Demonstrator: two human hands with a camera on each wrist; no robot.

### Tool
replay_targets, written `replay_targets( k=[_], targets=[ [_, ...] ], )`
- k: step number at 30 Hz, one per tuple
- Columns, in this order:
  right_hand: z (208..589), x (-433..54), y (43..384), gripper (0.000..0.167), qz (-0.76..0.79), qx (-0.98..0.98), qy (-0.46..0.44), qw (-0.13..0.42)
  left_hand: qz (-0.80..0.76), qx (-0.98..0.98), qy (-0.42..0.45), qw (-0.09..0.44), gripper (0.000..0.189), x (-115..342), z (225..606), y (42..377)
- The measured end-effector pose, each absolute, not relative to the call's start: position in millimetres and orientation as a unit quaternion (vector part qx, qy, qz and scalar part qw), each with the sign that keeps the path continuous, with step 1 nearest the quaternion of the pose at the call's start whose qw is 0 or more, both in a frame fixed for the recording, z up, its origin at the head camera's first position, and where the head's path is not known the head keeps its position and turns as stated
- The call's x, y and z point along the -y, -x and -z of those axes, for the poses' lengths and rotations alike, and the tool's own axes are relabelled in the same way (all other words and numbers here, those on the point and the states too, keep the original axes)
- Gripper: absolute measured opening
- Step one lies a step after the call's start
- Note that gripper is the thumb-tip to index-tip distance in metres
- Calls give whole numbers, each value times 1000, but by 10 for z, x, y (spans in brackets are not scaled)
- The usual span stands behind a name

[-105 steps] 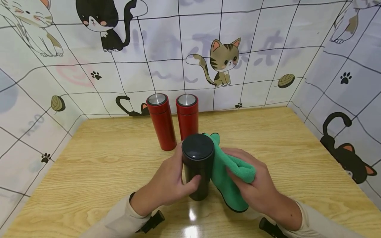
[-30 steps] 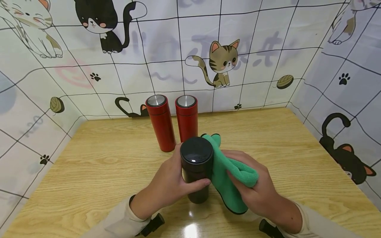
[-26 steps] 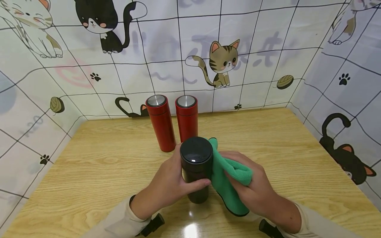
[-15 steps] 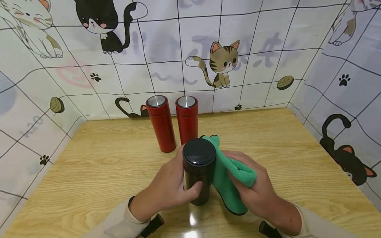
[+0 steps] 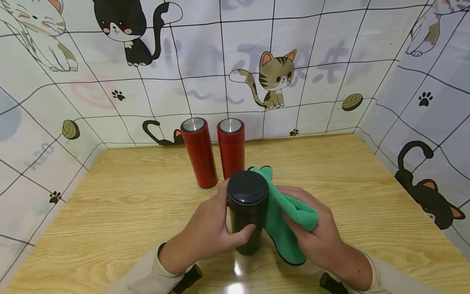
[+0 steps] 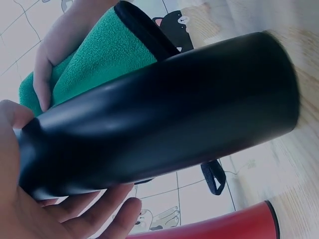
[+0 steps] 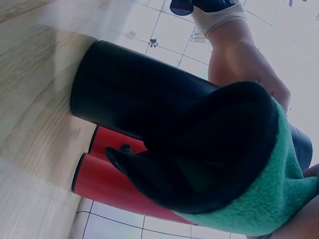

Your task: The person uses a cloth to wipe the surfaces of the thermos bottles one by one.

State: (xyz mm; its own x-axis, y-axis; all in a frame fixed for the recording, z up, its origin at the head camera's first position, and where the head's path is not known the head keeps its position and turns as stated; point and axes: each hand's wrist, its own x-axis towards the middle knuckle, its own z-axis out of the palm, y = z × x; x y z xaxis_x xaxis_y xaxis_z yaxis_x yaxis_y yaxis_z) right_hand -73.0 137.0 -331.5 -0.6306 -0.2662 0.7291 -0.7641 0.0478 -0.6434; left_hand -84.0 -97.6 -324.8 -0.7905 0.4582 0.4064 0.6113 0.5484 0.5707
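Shifted slightly rightward since a second ago, a black bottle point(image 5: 246, 215) is at the front middle of a glossy, wood-grained tabletop point(image 5: 128, 212), the left hand point(image 5: 209, 228) curled around it. The right hand point(image 5: 324, 237) grips a folded green cloth point(image 5: 280, 234) against its side. Behind, two red bottles point(image 5: 200, 159) stand near a white, grid-lined wall point(image 5: 202, 53) printed with cartoon cats point(image 5: 275, 77). Left wrist view: the left hand wraps the bottle's upper part. Right wrist view: the cloth gapes, dark inside; the bottle's base is at the pale wood.
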Motion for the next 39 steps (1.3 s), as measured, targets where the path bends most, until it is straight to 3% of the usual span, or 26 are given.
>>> replay_targets(
  k=[8, 16, 25, 34, 39],
  targets=[
    [3301, -1408, 698, 46, -550, 765, -310, 131, 368, 869, 312, 112, 85, 956, 3249, 856],
    [3303, -1384, 729, 47, -586, 678, -388, 215, 372, 873, 297, 102, 83, 956, 3252, 870],
    [3310, -1405, 721, 44, -533, 775, -314, 132, 380, 877, 274, 110, 88, 959, 3266, 869],
    [3292, -1392, 729, 47, -566, 700, -376, 220, 386, 882, 251, 101, 89, 954, 3258, 873],
    [3297, -1390, 727, 49, -552, 732, -359, 174, 385, 877, 256, 128, 88, 957, 3282, 877]
  ],
)
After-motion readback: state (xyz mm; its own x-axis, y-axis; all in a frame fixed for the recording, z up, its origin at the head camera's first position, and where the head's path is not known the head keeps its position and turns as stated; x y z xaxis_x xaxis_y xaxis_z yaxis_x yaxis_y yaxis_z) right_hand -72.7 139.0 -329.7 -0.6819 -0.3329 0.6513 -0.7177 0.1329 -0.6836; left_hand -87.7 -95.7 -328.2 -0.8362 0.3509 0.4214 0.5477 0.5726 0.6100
